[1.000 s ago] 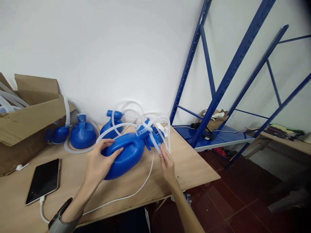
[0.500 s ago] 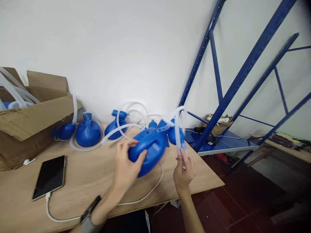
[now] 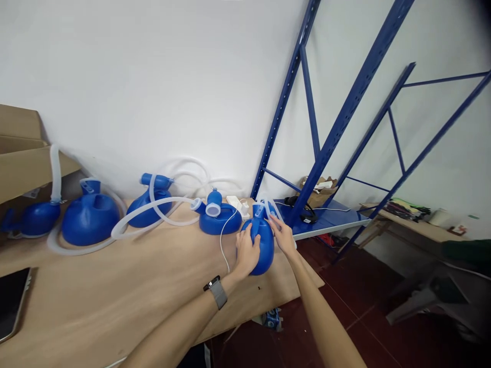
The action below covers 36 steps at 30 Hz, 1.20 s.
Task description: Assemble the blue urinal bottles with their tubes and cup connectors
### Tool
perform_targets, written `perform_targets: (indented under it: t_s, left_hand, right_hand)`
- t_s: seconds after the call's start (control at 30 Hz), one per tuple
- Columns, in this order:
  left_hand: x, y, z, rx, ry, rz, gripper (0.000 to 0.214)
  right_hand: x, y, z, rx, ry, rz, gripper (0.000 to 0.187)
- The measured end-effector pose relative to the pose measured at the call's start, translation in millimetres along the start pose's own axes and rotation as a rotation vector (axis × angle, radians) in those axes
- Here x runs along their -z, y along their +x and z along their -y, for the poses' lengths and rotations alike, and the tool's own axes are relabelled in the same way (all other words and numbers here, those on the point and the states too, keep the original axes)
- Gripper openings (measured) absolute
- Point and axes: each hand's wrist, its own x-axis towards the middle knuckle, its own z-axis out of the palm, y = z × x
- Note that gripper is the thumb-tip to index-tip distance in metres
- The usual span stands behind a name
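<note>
1. The squat, shiny blue plastic bottle with a moulded handle (image 3: 265, 250) is at the centre of the clock, twelve towards the wall. It is close to the table's right end, neck pointing roughly to twelve; whether its base bears on the wood is hard to tell.
2. The left hand (image 3: 247, 250) grips it from nine o'clock, thumb by the handle opening and fingers curled over the body.
3. The right hand (image 3: 284, 236) is at two o'clock, fingers bent against the translucent flexible plastic tube (image 3: 267, 206) by the neck; whether they pinch it cannot be told.
4. By my judgement, the placing looks well along but unfinished: the bottle is at the table's end, yet neither hand has let go. How the tube's ends sit is hidden.
5. At ten o'clock, just beside, a low blue plastic bottle with a bulb-shaped piece on top (image 3: 219, 224) stands unheld, a white cable (image 3: 222, 245) across it.
6. Farther out, between nine and ten, are a blue plastic bottle wound with clear tubing (image 3: 143, 210) and a rounder blue plastic bottle (image 3: 91, 220), both released.
7. Outermost, between nine and ten, is an open brown cardboard box (image 3: 26, 171).
</note>
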Motion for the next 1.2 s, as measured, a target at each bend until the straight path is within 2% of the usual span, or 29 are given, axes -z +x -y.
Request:
perform_targets:
  t_s: [0.1, 0.23, 0.3, 0.37, 0.43, 0.5, 0.6, 0.7, 0.77, 0.83, 0.93, 1.0, 1.03, 1.1, 1.2]
  left_hand:
    - [-13.5, 23, 13, 0.0, 0.069, 0.076, 0.061]
    - [-21.7, 55, 22, -0.072, 0.145, 0.223, 0.067]
    - [-17.8, 67, 24, -0.128, 0.167, 0.316, 0.069]
    - [-4.4, 72, 26, -0.193, 0.177, 0.393, 0.068]
    - [20.5, 71, 28, -0.254, 0.184, 0.434, 0.059]
    - [56.8, 63, 30, -0.294, 0.2, 0.441, 0.044]
    - [126.8, 44, 34, -0.295, 0.251, 0.391, 0.03]
    - [201.0, 25, 39, -0.23, 0.314, 0.241, 0.033]
    - [244.7, 15, 44, -0.174, 0.363, 0.119, 0.035]
    - [279.9, 6, 52, -0.113, 0.396, 0.022, 0.038]
    - [315.6, -11, 69, -0.053, 0.438, -0.062, 0.042]
    - [329.5, -25, 81, -0.03, 0.467, -0.088, 0.042]
    - [334.2, -32, 87, -0.02, 0.481, -0.094, 0.041]
    - [340.0, -46, 98, 0.0, 0.501, -0.098, 0.039]
    - [342.4, -61, 110, 0.024, 0.511, -0.092, 0.038]
  right_hand:
    - [-20, 14, -17, -0.02, -0.049, 0.016, 0.058]
    - [-41, 43, -28, -0.114, -0.159, 0.036, 0.056]
    - [-45, 57, -29, -0.171, -0.214, 0.047, 0.056]
    - [-43, 67, -29, -0.21, -0.262, 0.045, 0.056]
    - [-34, 70, -26, -0.22, -0.298, 0.032, 0.057]
    - [-18, 68, -23, -0.179, -0.328, 0.006, 0.058]
    - [6, 58, -14, 0.035, -0.373, -0.057, 0.06]
    - [7, 46, 15, 0.252, -0.26, 0.023, 0.059]
    - [-12, 39, 47, 0.307, -0.15, 0.144, 0.054]
    - [-46, 34, 85, 0.277, -0.071, 0.262, 0.055]
    - [-106, 28, 135, 0.152, -0.101, 0.352, 0.077]
    - [-140, 27, 156, 0.055, -0.159, 0.337, 0.096]
    - [-154, 27, 162, 0.029, -0.182, 0.311, 0.098]
    - [-172, 27, 163, 0.035, -0.192, 0.228, 0.085]
    - [-181, 29, 150, 0.126, -0.097, 0.06, 0.061]
